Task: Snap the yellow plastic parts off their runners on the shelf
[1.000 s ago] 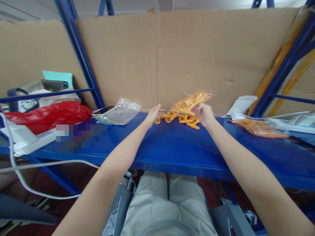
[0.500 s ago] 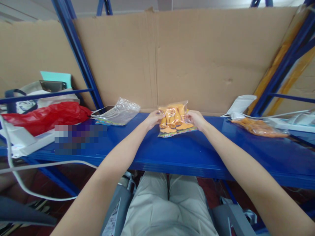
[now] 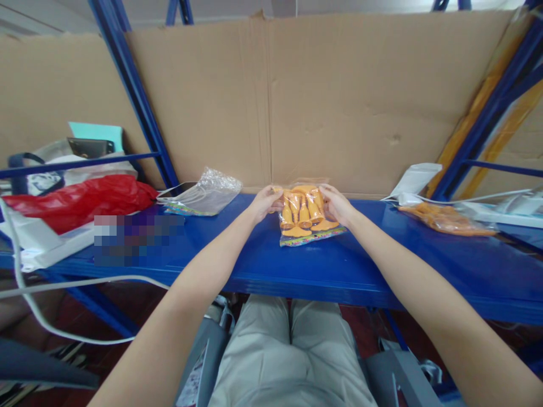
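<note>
Left hand, right hand — both pinching opposite sides, orange-filled bag between

From here I can see a clear plastic bag, shiny and creased, stuffed with yellow-orange pieces that narrow in the middle and flare towards their ends. A colourful printed strip runs along its near edge. It sits around the middle of the blue tabletop, nearer the back edge than the front.
</note>
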The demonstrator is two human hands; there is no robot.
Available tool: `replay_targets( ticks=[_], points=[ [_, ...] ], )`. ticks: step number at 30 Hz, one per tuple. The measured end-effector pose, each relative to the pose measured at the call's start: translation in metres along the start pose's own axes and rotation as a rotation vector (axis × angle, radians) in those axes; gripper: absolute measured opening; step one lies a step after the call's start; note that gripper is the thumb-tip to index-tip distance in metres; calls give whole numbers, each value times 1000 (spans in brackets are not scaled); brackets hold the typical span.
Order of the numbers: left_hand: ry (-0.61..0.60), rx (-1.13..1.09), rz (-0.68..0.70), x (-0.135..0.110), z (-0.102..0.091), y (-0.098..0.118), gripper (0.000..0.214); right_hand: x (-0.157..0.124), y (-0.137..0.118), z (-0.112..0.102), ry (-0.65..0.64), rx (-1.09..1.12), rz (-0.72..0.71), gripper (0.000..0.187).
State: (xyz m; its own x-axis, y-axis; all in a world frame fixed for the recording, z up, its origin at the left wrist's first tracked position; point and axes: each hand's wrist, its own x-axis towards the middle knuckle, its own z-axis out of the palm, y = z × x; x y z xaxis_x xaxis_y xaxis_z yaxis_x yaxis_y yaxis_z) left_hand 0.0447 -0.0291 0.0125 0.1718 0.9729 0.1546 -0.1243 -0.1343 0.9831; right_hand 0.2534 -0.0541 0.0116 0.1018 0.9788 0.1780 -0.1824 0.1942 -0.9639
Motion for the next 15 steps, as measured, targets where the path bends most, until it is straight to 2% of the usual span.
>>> replay_targets(
  ticks=[3, 8, 11, 15],
  points=[
    [31, 37, 0, 0, 1, 1, 18, -5, -5, 4, -25, 65, 49, 15],
    [69, 76, 26, 0, 3, 2, 19, -5, -7, 3, -31, 34, 68, 10],
    [92, 78, 33, 0, 4, 2, 22, -1, -6, -1, 32, 21, 98, 9],
    [123, 79, 48, 3, 4, -1, 30, 0, -4, -4, 88, -33, 106, 18]
  ],
)
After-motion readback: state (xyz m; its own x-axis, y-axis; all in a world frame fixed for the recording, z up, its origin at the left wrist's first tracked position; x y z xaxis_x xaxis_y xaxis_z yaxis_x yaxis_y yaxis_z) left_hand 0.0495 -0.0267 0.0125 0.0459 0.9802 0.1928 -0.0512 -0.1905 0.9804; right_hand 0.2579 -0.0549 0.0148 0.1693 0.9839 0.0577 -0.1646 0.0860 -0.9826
